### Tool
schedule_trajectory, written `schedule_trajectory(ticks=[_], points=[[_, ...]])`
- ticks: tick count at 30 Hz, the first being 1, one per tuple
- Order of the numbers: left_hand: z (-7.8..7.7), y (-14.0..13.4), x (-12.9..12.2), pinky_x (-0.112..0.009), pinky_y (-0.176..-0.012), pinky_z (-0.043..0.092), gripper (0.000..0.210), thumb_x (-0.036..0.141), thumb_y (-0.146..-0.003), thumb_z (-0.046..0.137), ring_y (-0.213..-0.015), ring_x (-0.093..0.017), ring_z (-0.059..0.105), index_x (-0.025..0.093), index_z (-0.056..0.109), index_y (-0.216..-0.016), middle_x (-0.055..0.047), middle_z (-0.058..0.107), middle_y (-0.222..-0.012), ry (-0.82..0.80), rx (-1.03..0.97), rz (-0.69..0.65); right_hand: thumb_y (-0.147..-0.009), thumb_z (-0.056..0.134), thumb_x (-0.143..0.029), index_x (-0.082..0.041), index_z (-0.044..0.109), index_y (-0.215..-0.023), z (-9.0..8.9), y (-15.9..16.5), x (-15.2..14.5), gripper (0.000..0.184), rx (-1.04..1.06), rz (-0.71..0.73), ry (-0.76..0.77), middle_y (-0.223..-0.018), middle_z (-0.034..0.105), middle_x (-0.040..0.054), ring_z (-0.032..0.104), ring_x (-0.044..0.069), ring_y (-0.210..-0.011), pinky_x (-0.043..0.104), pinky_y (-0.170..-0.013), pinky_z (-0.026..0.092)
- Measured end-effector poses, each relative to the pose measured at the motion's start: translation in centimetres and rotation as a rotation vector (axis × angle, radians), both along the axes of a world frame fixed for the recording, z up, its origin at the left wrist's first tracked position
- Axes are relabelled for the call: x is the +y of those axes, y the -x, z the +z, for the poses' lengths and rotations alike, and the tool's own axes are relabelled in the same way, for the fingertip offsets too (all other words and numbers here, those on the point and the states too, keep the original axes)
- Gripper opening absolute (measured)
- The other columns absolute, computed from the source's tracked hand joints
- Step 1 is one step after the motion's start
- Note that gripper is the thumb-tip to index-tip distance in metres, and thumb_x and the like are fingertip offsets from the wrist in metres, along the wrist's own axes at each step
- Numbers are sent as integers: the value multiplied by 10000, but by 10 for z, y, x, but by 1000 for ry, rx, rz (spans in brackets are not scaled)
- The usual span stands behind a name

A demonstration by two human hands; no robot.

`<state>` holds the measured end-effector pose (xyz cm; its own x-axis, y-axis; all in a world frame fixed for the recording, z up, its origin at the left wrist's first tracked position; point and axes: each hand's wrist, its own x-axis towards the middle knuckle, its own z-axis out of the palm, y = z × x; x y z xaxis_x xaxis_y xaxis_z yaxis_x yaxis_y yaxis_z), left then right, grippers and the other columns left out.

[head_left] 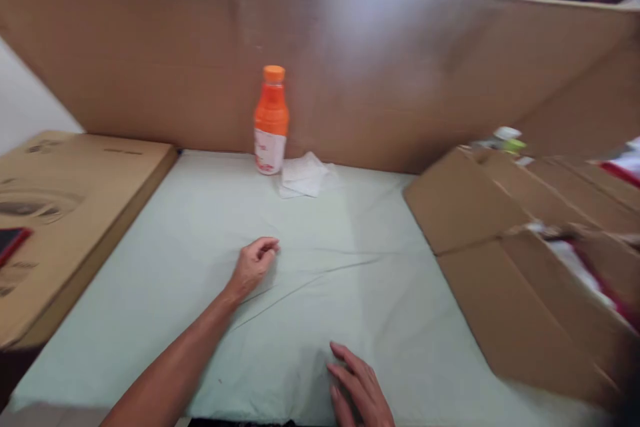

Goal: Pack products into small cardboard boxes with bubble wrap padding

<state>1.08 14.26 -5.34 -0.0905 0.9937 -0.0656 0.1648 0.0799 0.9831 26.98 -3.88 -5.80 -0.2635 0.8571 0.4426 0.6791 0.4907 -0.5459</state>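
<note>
My left hand (254, 268) rests on the pale green cloth (310, 300) near the middle, its fingers curled and the thumb tip close to the forefinger. Nothing shows in its grasp. At the bottom, my right hand (359, 388) is partly cut off by the frame, its fingers spread apart and holding nothing. Thin creases run across the cloth beside the left hand. Farther back, an orange bottle (271, 121) with a white label stands upright against the cardboard wall. Folded white tissues (304, 175) lie at the right of its base.
A flat cardboard box (95, 187) lies at the left, with a dark red-edged object (13, 240) on it. Open cardboard boxes (485, 213) stand at the right with items inside, partly blurred. A tall cardboard wall (350, 67) closes off the back.
</note>
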Motion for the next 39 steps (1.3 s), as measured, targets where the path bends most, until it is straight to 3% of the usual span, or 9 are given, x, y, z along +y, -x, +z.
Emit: schedule_trajectory(ticks=[5, 10, 18, 25, 29, 34, 39], points=[[-5, 7, -4, -370, -849, 592, 481, 486, -751, 688, -923, -247, 744, 144, 711, -1090, -117, 789, -993, 60, 59, 14, -902, 522, -92, -240, 638, -1154, 30, -7, 17, 315, 47, -182, -44, -1184, 737, 103, 722, 216, -1048, 364, -847, 631], [-5, 8, -6, -366, -809, 599, 519, 540, -721, 710, -797, -213, 722, 168, 724, -1082, -101, 785, -994, 78, 137, 42, -904, 539, -92, -238, 659, -1141, 49, -45, 32, 303, 0, -314, -103, -1150, 754, 96, 727, 209, -1022, 370, -845, 610], [-7, 7, -10, -403, -864, 589, 506, 551, -735, 688, -814, -219, 712, 195, 721, -1092, -89, 777, -1024, 86, 235, 104, -889, 589, -42, -241, 672, -1215, 118, -125, 41, 391, -65, -402, -298, -1095, 771, 78, 733, 198, -1016, 351, -851, 597], [-3, 3, -12, -396, -866, 592, 460, 533, -733, 685, -803, -211, 714, 206, 723, -1055, -71, 777, -996, 81, 251, 137, -899, 608, -84, -259, 696, -1197, 150, -158, 50, 356, -122, -401, -346, -1094, 778, 67, 742, 218, -1037, 379, -879, 618], [-3, 3, -13, -381, -825, 600, 442, 529, -741, 678, -771, -205, 708, 207, 725, -1041, -65, 778, -972, 49, 275, 144, -938, 607, -184, -269, 716, -1148, 177, -187, 62, 252, -169, -497, -326, -1104, 776, 51, 740, 214, -1029, 388, -942, 602], [-4, 3, -13, -418, -870, 587, 459, 536, -739, 679, -789, -216, 704, 201, 722, -1049, -79, 776, -989, 48, 287, 153, -944, 589, -269, -226, 753, -1070, 210, -241, 116, 211, -231, -654, -201, -1065, 778, 48, 733, 212, -949, 372, -904, 590], [-3, 0, -14, -402, -852, 583, 461, 536, -723, 683, -768, -204, 694, 197, 720, -1033, -75, 774, -973, 55, 267, 164, -859, 674, -242, -173, 796, -1062, 215, -300, 214, 247, -502, -600, 139, -1046, 784, 48, 715, 231, -1001, 396, -934, 548]])
